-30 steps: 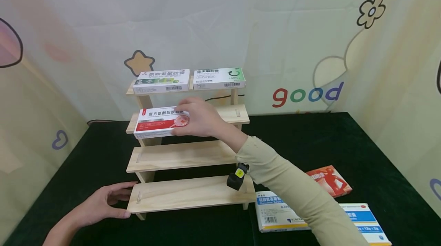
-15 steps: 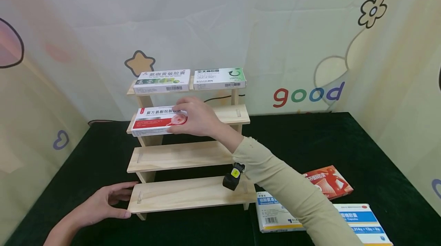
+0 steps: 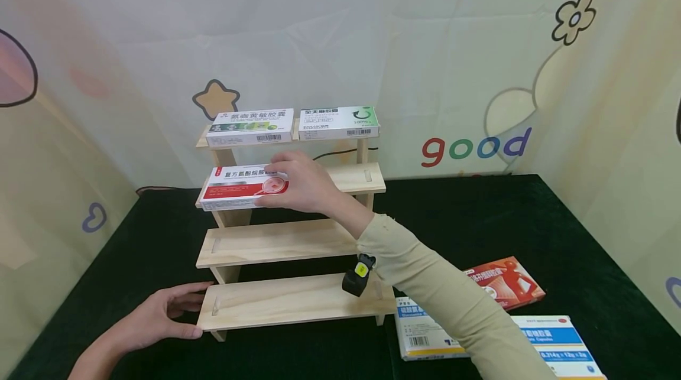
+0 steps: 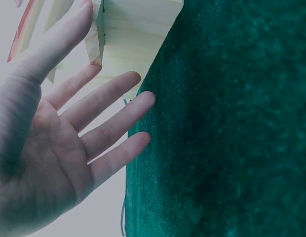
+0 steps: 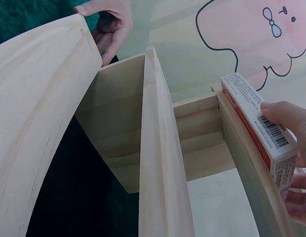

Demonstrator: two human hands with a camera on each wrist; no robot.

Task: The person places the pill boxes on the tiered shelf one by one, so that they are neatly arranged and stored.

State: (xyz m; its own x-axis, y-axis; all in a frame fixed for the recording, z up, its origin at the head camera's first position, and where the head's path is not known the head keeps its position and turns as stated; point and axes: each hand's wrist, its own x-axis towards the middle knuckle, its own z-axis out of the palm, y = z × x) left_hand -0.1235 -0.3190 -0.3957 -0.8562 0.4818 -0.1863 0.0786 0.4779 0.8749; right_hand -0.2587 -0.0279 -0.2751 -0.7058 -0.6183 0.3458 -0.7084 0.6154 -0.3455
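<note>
My right hand point(image 3: 303, 184) grips the right end of a white and red medicine box point(image 3: 229, 191), thumb on its front side and fingers over the far edge. The box lies flat at the left end of the second tier from the top of a wooden step shelf point(image 3: 287, 303), its front edge close to the board's edge. My left hand point(image 3: 154, 318) is at the left end of the lowest board. In the left wrist view its fingers point(image 4: 108, 101) are spread and nearly straight, with thumb and index fingertip at the board's end.
Two white medicine boxes, one with a green stripe point(image 3: 250, 127) and one with a green end point(image 3: 339, 123), lie on the top tier. Right of the shelf, a red box point(image 3: 508, 282) and two blue-and-white boxes, one nearer point(image 3: 558, 344), lie on the dark green cloth point(image 3: 463, 214), partly behind my right sleeve.
My right hand has shifted the red and white box slightly left and back, bringing it down onto the second tier. My left hand has stayed at the lowest board.
</note>
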